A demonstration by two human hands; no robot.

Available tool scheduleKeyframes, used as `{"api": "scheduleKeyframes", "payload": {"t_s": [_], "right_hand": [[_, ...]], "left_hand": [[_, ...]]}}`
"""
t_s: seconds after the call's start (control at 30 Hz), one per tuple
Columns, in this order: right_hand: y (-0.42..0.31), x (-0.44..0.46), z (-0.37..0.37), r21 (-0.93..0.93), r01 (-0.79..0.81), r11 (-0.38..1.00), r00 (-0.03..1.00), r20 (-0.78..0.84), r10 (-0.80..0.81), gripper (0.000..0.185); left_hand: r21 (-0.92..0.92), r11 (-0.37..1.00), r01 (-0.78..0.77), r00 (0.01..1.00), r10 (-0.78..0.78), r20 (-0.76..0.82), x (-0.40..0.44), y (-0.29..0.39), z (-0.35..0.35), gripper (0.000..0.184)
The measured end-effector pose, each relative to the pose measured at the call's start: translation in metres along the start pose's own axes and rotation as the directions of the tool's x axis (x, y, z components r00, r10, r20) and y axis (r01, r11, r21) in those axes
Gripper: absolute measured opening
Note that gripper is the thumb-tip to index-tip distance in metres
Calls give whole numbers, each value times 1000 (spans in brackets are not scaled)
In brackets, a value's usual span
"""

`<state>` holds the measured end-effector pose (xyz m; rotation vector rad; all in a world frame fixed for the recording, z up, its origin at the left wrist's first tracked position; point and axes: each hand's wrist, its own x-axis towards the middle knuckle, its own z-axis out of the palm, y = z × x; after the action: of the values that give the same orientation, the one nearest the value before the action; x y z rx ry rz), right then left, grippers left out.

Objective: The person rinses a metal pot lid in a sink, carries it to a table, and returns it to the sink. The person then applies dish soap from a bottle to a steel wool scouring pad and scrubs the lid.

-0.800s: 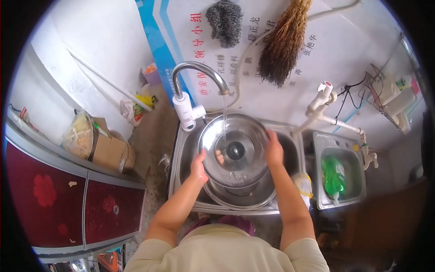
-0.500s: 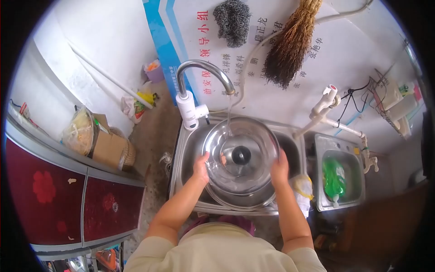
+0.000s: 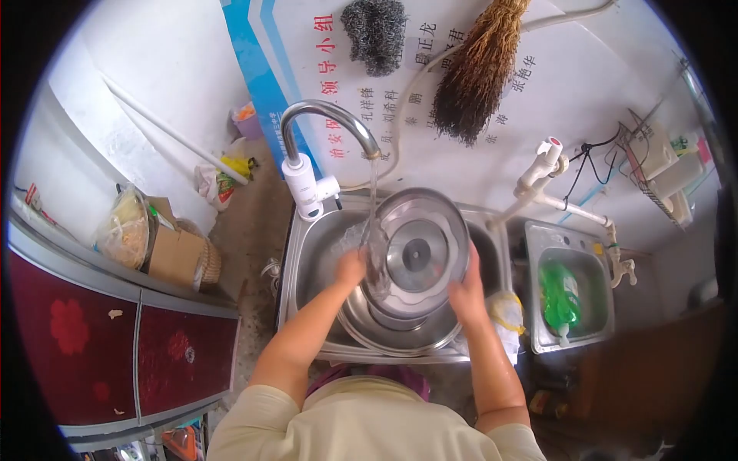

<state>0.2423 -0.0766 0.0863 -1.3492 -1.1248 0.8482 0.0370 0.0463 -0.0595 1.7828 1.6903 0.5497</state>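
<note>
Dark red panels of a cabinet (image 3: 84,338) stand at the far left, well apart from the work. Going rightward, I see the tap (image 3: 304,189) at the back corner of a steel sink (image 3: 317,257), and then the left hand (image 3: 351,266). It is at the left edge of a round metal lid (image 3: 417,253), just beside the water stream (image 3: 373,188). Its fingers are blurred behind falling water, so I cannot tell if they grip the rim or only touch it.

The lid is between the two hands, above a steel bowl (image 3: 403,342) in the sink. It looks tilted, I judge toward the left, because the water spills at that side. From here its outline is longer from the wall toward the person, and its middle is slightly farther from the body than both hands. The left hand is nearer to the stream.

At the right edge, the right hand (image 3: 467,292) grips the rim, its thumb on the near face. Beyond it, a green bottle (image 3: 560,296) lies in a smaller sink (image 3: 580,334).
</note>
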Motion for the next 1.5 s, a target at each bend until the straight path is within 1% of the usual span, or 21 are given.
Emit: {"api": "scheduleKeyframes", "payload": {"t_s": [0.07,0.1,0.17,0.2,0.3,0.37,0.43,0.5,0.53,0.6,0.63,0.77,0.9,0.97,1.0,1.1,1.13,1.23,1.3,1.4,1.5], "right_hand": [[6,8,-7,-117,40,992,999,17,-39,80],[-6,11,-6,-33,-84,996,996,6,84,80],[-42,14,-7,135,-329,935,944,18,330,80],[-44,18,-11,112,-398,910,917,35,397,81],[-50,35,-20,155,-583,798,813,107,573,81],[-39,52,-25,148,-617,773,787,119,605,83],[-22,69,-30,181,-603,777,797,119,592,68],[-19,87,-29,192,-687,700,725,238,646,51],[-18,94,-26,191,-728,659,682,296,668,46],[-14,107,-20,155,-711,686,694,313,648,43],[-11,114,-17,139,-699,702,702,322,635,45],[-1,127,13,-32,-603,797,773,223,594,64],[22,133,43,-153,-524,838,833,114,542,68],[50,133,52,-295,-465,835,873,4,488,71],[107,143,54,-423,-313,850,941,-18,338,72],[76,111,66,-615,-277,739,955,-88,284,73],[57,103,69,-542,-316,779,940,-71,332,69],[85,71,109,-592,-49,804,969,-223,-105,67],[73,48,129,-635,289,717,896,-85,-436,72],[42,30,145,-768,425,479,885,240,-400,75],[28,45,135,-732,522,438,844,368,-390,75]], "left_hand": [[1,999,-44,999,44,31,-4,8,-17,23],[1,998,-65,997,65,46,-4,8,-23,25],[-189,931,-312,944,326,49,-6,-3,-32,25],[-282,861,-424,892,450,31,-8,-6,-38,27],[-325,879,-348,805,458,376,-21,-11,-63,36],[-570,796,-203,721,515,463,-35,-9,-79,32],[-622,746,-239,683,584,438,-49,4,-97,27],[-487,737,-469,677,654,338,-62,21,-106,20],[-539,725,-428,766,608,210,-63,21,-96,21],[-682,695,-227,874,454,172,-67,32,-97,21],[-745,654,-131,914,371,165,-68,38,-100,21],[-801,588,-115,988,148,-33,-51,57,-102,28],[-849,527,-24,996,-64,-68,-30,61,-102,36],[-804,595,-2,996,-73,-56,-28,63,-105,40],[-791,611,40,994,-102,-28,-27,66,-104,40],[-740,669,64,994,-107,-11,-25,60,-97,41],[-725,686,70,994,-111,-9,-26,62,-99,41],[-641,766,57,991,-120,-55,-18,54,-95,45],[-627,779,20,990,-104,-98,-13,55,-92,47],[-663,747,-37,987,-76,-140,-15,59,-89,48],[-658,753,-21,986,-93,-138,-17,58,-89,47]]}}
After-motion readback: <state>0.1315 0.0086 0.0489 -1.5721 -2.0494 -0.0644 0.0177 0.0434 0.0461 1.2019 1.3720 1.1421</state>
